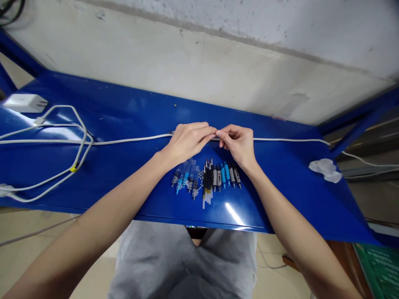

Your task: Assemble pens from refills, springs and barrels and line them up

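My left hand and my right hand meet at their fingertips above the shelf, over the white cable. Both are closed in a pinch; whatever lies between the fingertips is too small or hidden to make out. Just below them are pen parts in groups. On the left lie several clear pen barrels with blue or dark ends. Beside them are tiny springs, then several pen refills with dark ink and pale ends. Grey and blue front pen sections stand in a row at the right, nearest my right hand.
A white cable runs across the blue metal shelf and coils at the left near a white charger. Crumpled clear plastic lies at the right. A pale wall rises behind; the shelf's front edge is by my lap.
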Demonstrator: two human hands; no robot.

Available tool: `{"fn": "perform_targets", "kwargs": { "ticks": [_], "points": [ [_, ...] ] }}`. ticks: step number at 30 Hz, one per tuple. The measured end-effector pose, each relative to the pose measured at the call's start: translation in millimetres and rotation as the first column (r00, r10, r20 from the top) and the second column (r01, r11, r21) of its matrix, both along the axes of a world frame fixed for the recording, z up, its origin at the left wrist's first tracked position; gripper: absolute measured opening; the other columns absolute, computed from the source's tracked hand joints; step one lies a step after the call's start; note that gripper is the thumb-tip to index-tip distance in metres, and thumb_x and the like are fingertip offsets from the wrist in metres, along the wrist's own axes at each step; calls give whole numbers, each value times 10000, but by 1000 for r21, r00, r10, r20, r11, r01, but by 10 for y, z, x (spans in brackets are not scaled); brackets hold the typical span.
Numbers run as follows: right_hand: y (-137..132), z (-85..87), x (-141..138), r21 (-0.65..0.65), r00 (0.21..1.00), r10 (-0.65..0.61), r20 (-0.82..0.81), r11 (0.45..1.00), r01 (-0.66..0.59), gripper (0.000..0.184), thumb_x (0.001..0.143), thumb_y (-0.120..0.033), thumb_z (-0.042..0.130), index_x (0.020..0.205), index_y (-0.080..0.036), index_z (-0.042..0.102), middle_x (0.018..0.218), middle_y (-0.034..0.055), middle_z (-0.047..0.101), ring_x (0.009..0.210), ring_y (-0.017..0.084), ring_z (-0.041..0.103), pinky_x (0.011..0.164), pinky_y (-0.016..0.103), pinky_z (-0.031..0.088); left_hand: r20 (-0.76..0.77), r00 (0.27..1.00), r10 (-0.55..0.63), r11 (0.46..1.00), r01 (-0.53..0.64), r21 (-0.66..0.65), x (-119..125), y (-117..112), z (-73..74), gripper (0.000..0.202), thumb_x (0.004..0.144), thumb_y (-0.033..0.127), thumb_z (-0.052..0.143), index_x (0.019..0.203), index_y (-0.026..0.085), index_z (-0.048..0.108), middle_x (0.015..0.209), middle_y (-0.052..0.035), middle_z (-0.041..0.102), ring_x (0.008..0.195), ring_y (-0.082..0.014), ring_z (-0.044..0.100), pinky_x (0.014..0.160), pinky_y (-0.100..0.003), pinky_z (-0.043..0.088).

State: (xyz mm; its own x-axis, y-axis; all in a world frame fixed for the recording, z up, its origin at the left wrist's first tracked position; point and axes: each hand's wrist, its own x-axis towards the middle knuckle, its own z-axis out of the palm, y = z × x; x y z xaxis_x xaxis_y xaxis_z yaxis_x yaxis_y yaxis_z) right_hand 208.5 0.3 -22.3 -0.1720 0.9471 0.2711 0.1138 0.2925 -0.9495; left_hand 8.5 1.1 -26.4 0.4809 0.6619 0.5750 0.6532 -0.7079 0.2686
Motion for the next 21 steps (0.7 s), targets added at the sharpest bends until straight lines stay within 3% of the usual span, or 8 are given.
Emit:
{"fn": "perform_targets", "kwargs": {
  "ticks": [21],
  "points": [
    [-5,-9,3,55,997,37,73,998,-41,396,886,-576,757,817,-188,721,589,-29,630,498,86,509,502,246,400,10,999,33,999,-33,-26,5,6,20,253,1066,274,507,1042,216,752,920,-24,759,804,-160,701,604,-281,376]
  ]
}}
